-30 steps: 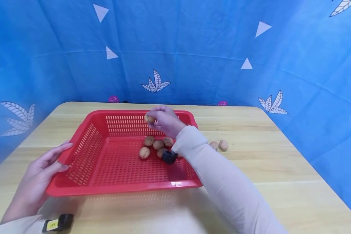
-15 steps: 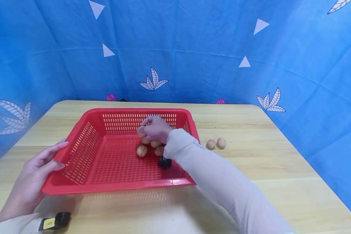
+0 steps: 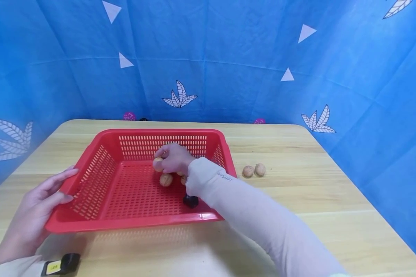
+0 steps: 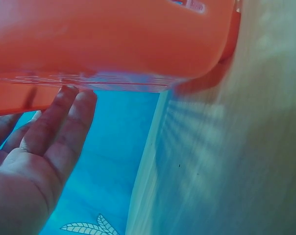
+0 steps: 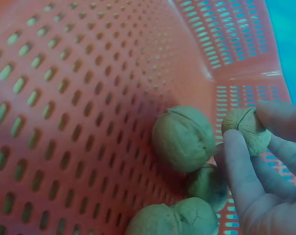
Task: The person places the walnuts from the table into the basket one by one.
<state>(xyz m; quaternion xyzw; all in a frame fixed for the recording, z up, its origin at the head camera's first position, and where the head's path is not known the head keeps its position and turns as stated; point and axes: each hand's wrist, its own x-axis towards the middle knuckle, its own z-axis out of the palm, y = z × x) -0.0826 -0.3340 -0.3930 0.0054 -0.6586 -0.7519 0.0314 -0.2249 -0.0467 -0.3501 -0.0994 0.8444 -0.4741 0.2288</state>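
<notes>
right hand (image 3: 173, 158) lower in basket (image 3: 90, 181), pinching walnut (image 3: 157, 164) | left hand (image 3: 38, 207) flat on rim

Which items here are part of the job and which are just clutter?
In use:
- right hand pinching a tan round walnut
- left hand against the red perforated plastic basket
- walnuts in the basket
- two walnuts on the wooden table

Lying about:
- blue patterned cloth backdrop
</notes>
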